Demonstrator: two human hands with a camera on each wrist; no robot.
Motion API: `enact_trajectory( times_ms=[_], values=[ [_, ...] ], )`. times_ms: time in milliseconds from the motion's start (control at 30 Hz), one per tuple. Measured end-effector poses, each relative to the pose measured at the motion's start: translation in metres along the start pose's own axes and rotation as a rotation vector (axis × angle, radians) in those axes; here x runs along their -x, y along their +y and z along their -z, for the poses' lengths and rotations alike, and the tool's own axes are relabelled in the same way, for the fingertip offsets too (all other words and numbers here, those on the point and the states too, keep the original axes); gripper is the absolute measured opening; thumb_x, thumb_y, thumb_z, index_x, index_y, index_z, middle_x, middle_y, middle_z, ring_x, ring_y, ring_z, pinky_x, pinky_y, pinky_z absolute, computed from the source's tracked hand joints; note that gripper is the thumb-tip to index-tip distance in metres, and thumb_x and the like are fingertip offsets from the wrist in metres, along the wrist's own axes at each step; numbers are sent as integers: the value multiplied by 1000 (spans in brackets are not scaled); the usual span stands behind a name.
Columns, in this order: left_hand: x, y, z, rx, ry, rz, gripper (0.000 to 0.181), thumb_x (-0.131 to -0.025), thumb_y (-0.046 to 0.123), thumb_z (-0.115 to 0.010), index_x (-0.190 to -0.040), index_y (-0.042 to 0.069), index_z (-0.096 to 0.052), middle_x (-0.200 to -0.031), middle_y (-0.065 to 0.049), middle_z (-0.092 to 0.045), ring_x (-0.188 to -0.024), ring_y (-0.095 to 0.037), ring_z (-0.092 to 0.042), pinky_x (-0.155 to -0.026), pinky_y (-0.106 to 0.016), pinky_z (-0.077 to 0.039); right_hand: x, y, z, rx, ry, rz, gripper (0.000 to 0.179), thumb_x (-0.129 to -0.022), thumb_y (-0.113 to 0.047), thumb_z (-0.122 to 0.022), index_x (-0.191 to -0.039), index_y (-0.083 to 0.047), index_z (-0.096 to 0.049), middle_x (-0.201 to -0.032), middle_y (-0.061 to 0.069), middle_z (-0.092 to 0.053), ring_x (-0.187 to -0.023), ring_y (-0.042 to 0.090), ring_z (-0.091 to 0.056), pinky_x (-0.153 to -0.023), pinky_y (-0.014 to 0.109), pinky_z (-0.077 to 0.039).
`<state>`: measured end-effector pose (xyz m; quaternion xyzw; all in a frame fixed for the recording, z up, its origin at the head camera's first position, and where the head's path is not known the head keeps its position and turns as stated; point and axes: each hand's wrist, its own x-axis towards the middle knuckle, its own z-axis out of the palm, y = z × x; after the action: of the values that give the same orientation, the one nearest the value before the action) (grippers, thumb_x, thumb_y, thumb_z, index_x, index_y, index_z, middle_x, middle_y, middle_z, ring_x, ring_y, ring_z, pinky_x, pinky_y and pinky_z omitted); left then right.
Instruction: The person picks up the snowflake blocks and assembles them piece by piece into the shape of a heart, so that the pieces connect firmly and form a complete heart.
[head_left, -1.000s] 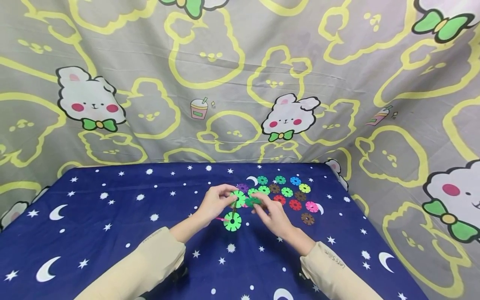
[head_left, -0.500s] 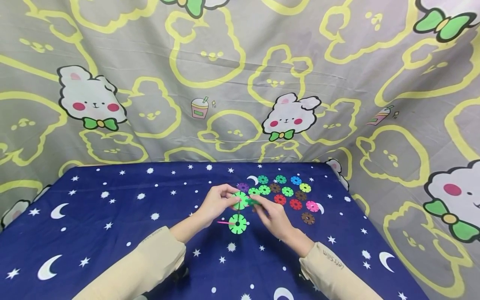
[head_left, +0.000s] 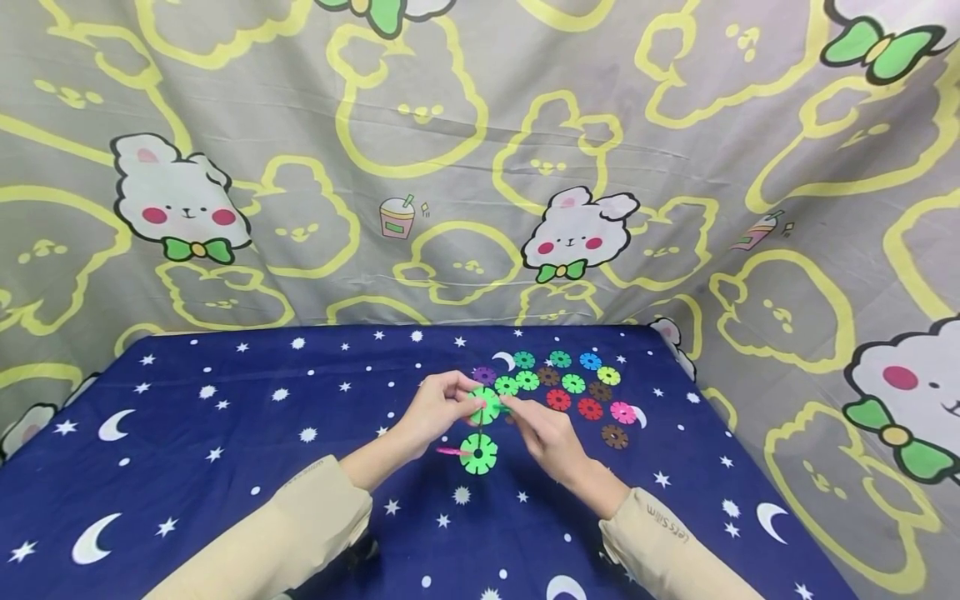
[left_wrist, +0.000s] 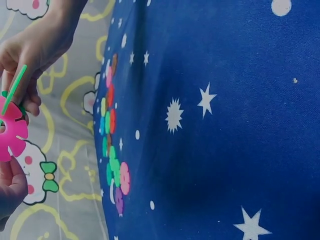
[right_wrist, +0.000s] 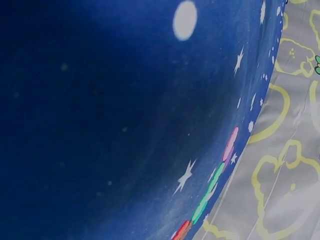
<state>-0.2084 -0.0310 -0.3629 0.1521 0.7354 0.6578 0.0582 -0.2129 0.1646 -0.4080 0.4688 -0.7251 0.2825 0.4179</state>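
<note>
In the head view my left hand (head_left: 438, 410) pinches a cluster of joined notched plastic discs above the table. Its upper light green disc (head_left: 487, 406) faces me, and a lower light green disc (head_left: 478, 454) hangs beneath it. A pink disc (head_left: 450, 451), seen edge-on, sticks out to the left of the lower one. My right hand (head_left: 551, 435) pinches a dark green disc (head_left: 504, 407), mostly hidden by the fingers, right at the upper disc's edge. The left wrist view shows a pink disc (left_wrist: 17, 135) between both hands. Neither hand appears in the right wrist view.
Several loose notched discs lie behind and right of my hands, among them a purple disc (head_left: 483, 376), a blue disc (head_left: 590, 361), a red disc (head_left: 590, 408) and a brown disc (head_left: 615, 437). The blue star-print cloth (head_left: 247, 467) covers the table; a patterned curtain (head_left: 450, 275) hangs behind.
The dark green disc has turned from showing its face to edge-on and come against the upper light green disc. The cluster has shifted slightly right and down.
</note>
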Motion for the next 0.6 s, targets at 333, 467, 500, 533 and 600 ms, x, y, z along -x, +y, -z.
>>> enact_trajectory(
  times_ms=[333,467,500,533,600],
  values=[
    [-4,2,0,-5,16,-4,20,-79,-4,-65,-97,-10,-60,-66,-6,-64,-55,-17,-61,-66,-33,-53,-6,-1,1,73,10,68,24,-94,-6,-46,-112,1,-61,-68,5,-60,-57,10,-57,-54,20,-49],
    [-5,1,0,-22,22,15,19,-79,-4,-65,-96,-9,-60,-67,-8,-65,-54,-13,-61,-65,-32,-53,-6,-1,-1,98,-14,81,26,-94,-4,-43,-112,0,-62,-69,4,-58,-57,10,-56,-54,19,-49],
    [-5,0,0,-25,22,17,18,-79,-4,-64,-96,-9,-60,-68,-8,-65,-54,-13,-61,-64,-32,-53,-6,-1,-1,105,-23,82,27,-95,-4,-42,-113,-1,-62,-69,3,-58,-58,10,-56,-54,19,-49],
    [-5,0,0,-27,20,22,18,-79,-4,-64,-95,-9,-60,-68,-8,-64,-54,-13,-61,-63,-31,-53,-5,-1,-1,110,-31,85,28,-95,-4,-41,-113,-1,-62,-70,3,-58,-58,10,-56,-55,19,-49],
    [-5,-1,0,-28,19,30,17,-79,-5,-64,-95,-9,-60,-67,-7,-64,-54,-13,-61,-62,-31,-53,-4,0,-2,114,-45,88,30,-95,-4,-39,-114,-1,-61,-71,3,-59,-59,10,-57,-55,19,-49]
  ],
)
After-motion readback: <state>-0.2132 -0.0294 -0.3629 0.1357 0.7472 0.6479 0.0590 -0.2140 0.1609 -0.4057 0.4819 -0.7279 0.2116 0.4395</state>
